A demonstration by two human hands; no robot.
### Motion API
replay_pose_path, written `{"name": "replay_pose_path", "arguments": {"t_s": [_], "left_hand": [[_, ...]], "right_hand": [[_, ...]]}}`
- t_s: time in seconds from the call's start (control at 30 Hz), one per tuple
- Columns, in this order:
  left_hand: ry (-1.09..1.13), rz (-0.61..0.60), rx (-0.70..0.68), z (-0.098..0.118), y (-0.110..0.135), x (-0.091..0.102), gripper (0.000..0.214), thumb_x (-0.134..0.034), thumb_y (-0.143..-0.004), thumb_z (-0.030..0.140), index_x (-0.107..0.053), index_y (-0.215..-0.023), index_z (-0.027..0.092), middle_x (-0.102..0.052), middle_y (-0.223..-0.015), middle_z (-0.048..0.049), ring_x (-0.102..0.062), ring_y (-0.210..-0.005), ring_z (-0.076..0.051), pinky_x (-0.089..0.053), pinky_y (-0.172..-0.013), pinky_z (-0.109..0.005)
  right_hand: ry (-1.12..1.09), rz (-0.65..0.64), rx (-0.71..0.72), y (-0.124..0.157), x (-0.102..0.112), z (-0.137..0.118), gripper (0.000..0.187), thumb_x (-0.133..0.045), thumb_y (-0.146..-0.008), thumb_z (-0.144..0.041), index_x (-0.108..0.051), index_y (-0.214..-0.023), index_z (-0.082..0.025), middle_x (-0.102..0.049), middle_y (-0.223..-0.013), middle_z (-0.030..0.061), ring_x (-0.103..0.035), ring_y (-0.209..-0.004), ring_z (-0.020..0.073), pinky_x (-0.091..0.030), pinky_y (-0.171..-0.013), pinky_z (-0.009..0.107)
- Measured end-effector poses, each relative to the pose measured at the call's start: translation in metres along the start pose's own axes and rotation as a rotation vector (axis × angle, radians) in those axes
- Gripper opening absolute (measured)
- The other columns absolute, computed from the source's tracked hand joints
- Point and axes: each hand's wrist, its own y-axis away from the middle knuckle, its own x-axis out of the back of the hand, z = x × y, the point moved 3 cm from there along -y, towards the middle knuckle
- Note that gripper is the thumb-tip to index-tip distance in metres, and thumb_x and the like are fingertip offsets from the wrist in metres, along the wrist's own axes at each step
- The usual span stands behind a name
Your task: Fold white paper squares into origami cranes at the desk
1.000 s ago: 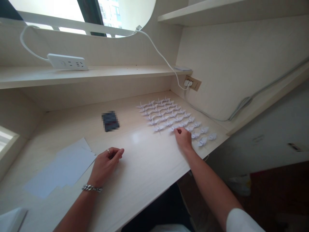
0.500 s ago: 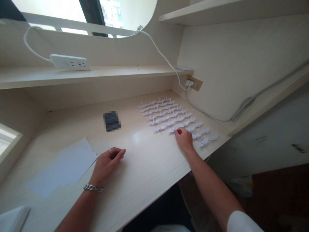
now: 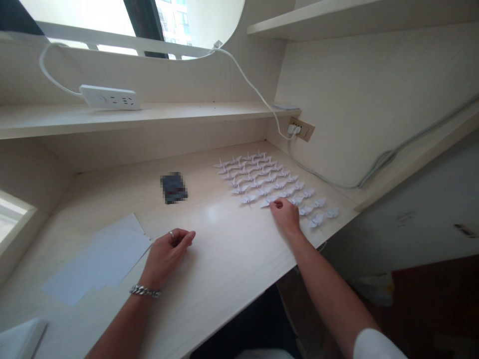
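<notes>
Several small white paper cranes (image 3: 262,174) stand in neat rows on the right part of the pale wooden desk (image 3: 224,259). My right hand (image 3: 286,215) reaches to the front row, its fingertips pinched on one paper crane (image 3: 268,202). My left hand (image 3: 166,253), with a ring and a chain bracelet, rests on the desk with its fingers curled in loosely; I cannot see anything in it. A stack of white paper sheets (image 3: 99,259) lies just left of that hand.
A small dark blurred object (image 3: 172,187) lies mid-desk. On the shelf above sits a white power strip (image 3: 110,97), its cable running to a wall socket (image 3: 299,129). A white thing (image 3: 18,339) pokes in at bottom left. The desk ends at right over a dark floor.
Hardly anything differs. The view shifted slightly; my right hand stays pinched on the front-row crane and my left hand stays resting.
</notes>
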Motion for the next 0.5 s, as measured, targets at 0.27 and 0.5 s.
{"name": "replay_pose_path", "arguments": {"t_s": [0.27, 0.5], "left_hand": [[-0.002, -0.007, 0.003, 0.001, 0.0, 0.001, 0.041, -0.052, -0.079, 0.059, -0.065, -0.074, 0.02, -0.068, -0.066, 0.0001, -0.058, -0.061, -0.017, -0.04, -0.058, -0.027], [0.0, -0.016, 0.0, -0.001, 0.0, 0.0, 0.04, -0.053, -0.079, 0.058, -0.065, -0.075, 0.02, -0.067, -0.065, 0.0, -0.058, -0.062, -0.017, -0.04, -0.059, -0.027]], "right_hand": [[-0.002, -0.014, -0.02, 0.001, 0.004, -0.004, 0.025, -0.057, -0.076, -0.039, -0.069, -0.084, -0.019, -0.072, -0.079, 0.0066, -0.065, -0.075, 0.0219, -0.044, -0.07, 0.03], [-0.044, -0.093, 0.014, 0.025, 0.012, -0.01, 0.023, -0.056, -0.08, -0.042, -0.062, -0.073, -0.021, -0.068, -0.07, 0.0025, -0.061, -0.067, 0.019, -0.04, -0.065, 0.028]]}}
